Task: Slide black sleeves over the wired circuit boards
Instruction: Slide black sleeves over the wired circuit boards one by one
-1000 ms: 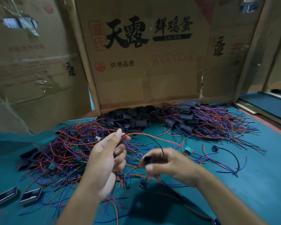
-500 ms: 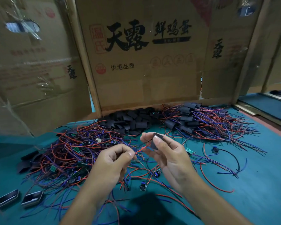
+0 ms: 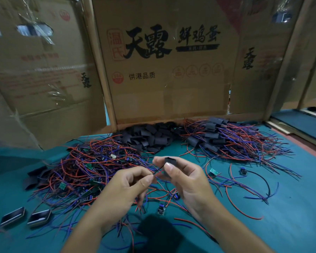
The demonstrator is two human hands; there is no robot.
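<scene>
- Black sleeve (image 3: 169,166) pinched in the right hand (image 3: 188,181), thumb in front and fingers curled behind, open end pointing up.
- Left hand (image 3: 125,190) pinches thin wire ends (image 3: 156,173) between thumb and forefinger, just beside the sleeve's lower end; other fingers curled in. Cannot tell whether the wires are inside the sleeve.
- Both hands raised above the teal table (image 3: 290,207), near its middle.
- Loose sleeves in a pile (image 3: 150,136) at the back, against the cardboard wall (image 3: 171,88).
- Unsleeved boards in a red/blue wire tangle (image 3: 91,168), back left of the hands.
- Sleeved units heaped (image 3: 226,141) at back right, wires fanning out.
- A bare board (image 3: 161,209) lies on the table below the hands; a green one (image 3: 212,171) just right of the right hand.
- Two dark flat rectangular items (image 3: 26,217) at the left edge; too blurred to identify.
</scene>
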